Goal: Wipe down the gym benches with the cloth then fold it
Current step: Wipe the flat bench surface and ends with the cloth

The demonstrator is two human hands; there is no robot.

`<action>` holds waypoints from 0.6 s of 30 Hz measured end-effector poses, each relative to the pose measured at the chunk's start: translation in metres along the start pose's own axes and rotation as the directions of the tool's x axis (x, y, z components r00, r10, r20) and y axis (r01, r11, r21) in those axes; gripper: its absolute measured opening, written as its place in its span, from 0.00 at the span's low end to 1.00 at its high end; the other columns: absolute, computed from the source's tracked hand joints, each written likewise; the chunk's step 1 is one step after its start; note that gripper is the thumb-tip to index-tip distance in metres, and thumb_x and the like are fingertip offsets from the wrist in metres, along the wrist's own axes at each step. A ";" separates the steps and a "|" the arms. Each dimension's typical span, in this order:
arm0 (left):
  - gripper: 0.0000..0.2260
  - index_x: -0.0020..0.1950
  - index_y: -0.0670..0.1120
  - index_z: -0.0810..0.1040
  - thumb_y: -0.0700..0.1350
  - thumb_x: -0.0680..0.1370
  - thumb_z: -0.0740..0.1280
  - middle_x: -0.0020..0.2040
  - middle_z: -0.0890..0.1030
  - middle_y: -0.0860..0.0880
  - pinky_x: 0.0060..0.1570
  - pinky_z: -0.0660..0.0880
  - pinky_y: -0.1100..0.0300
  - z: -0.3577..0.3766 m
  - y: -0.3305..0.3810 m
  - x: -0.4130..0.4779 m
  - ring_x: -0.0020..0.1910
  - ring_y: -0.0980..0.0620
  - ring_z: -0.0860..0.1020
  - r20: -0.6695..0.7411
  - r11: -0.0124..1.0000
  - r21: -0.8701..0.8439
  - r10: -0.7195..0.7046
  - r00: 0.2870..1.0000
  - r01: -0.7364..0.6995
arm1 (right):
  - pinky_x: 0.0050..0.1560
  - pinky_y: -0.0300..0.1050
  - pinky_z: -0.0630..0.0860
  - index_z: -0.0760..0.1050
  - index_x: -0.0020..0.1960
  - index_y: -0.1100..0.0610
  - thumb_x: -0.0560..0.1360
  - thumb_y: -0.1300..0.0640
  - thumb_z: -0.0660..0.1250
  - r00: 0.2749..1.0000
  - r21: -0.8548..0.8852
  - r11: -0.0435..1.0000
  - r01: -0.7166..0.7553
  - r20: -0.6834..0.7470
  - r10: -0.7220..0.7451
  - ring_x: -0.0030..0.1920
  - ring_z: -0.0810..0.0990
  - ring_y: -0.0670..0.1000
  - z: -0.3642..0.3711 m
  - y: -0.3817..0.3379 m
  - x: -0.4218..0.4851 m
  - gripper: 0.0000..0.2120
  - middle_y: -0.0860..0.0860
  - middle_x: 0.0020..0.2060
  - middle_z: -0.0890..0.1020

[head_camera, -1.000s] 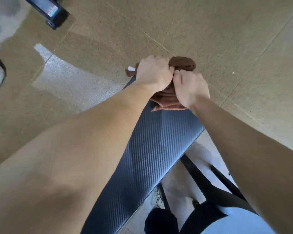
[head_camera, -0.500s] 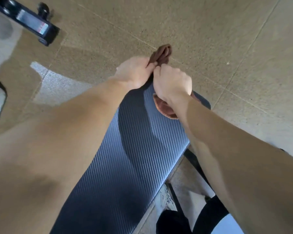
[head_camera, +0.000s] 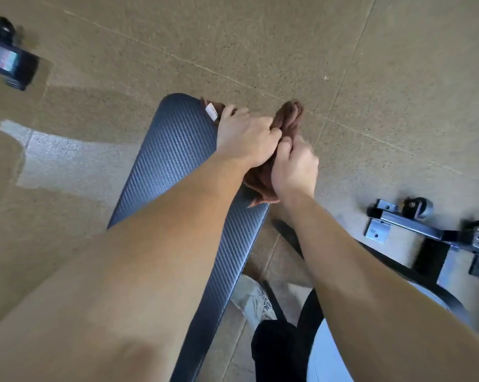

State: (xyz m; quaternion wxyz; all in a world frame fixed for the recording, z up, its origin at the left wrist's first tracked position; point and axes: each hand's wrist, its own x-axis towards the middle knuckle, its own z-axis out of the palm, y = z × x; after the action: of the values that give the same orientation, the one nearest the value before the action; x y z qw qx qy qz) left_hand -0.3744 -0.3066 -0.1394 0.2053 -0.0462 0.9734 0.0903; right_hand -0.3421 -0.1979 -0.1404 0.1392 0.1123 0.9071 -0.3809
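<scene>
Centre frame: my left hand [head_camera: 245,137] and right hand [head_camera: 294,166] both clench the bunched brown cloth [head_camera: 289,117] at the ribbed dark padded worktop [head_camera: 172,155] edge.

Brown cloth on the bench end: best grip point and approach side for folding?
Judgement: pinch the cloth at its loose corner near the white tag, from the bench's far end. The middle is bunched under the left hand and right hand.
</scene>
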 end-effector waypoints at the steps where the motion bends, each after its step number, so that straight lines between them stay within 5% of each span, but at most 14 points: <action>1: 0.16 0.46 0.50 0.79 0.55 0.79 0.54 0.55 0.83 0.49 0.62 0.61 0.48 0.005 0.009 -0.002 0.60 0.46 0.75 -0.022 0.999 -0.017 0.028 0.999 -0.028 | 0.49 0.52 0.68 0.75 0.49 0.61 0.79 0.50 0.52 0.996 0.109 0.991 -0.084 -0.035 0.088 0.51 0.76 0.64 0.002 0.008 -0.012 0.18 0.61 0.49 0.81; 3: 0.14 0.47 0.52 0.78 0.54 0.79 0.55 0.57 0.83 0.51 0.62 0.61 0.49 0.013 0.017 -0.008 0.60 0.48 0.75 -0.040 0.994 -0.046 0.099 0.994 -0.101 | 0.49 0.50 0.67 0.76 0.52 0.61 0.80 0.51 0.51 0.981 0.223 0.961 -0.161 -0.074 0.182 0.53 0.77 0.63 0.012 0.016 -0.043 0.18 0.60 0.51 0.82; 5: 0.15 0.57 0.53 0.80 0.54 0.80 0.56 0.66 0.78 0.56 0.67 0.57 0.50 0.016 0.020 -0.015 0.66 0.50 0.71 -0.041 0.974 -0.099 0.200 0.979 -0.204 | 0.53 0.50 0.71 0.77 0.58 0.58 0.82 0.52 0.52 0.964 0.277 0.938 -0.209 -0.101 0.245 0.55 0.79 0.61 0.022 0.012 -0.073 0.18 0.58 0.55 0.83; 10: 0.17 0.63 0.55 0.81 0.53 0.78 0.58 0.79 0.62 0.57 0.77 0.44 0.48 0.039 0.008 -0.087 0.81 0.51 0.49 0.011 0.856 -0.120 0.508 0.861 -0.503 | 0.61 0.53 0.74 0.75 0.65 0.53 0.81 0.48 0.54 0.926 0.279 0.889 -0.362 -0.004 0.378 0.61 0.78 0.58 0.033 0.021 -0.139 0.19 0.54 0.61 0.81; 18: 0.22 0.77 0.57 0.66 0.56 0.82 0.54 0.81 0.51 0.60 0.78 0.45 0.51 0.047 -0.033 -0.140 0.81 0.53 0.46 0.073 0.875 -0.021 0.484 0.872 -0.484 | 0.57 0.46 0.70 0.77 0.60 0.59 0.83 0.56 0.55 0.925 0.269 0.885 -0.380 0.135 0.356 0.61 0.77 0.60 0.024 0.037 -0.155 0.14 0.58 0.60 0.81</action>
State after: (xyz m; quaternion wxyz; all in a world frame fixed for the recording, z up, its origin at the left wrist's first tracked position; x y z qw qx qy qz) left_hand -0.2243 -0.3225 -0.1301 0.2129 0.2019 0.9455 0.1414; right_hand -0.1812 -0.2055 -0.1284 0.2277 0.2857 0.7972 -0.4806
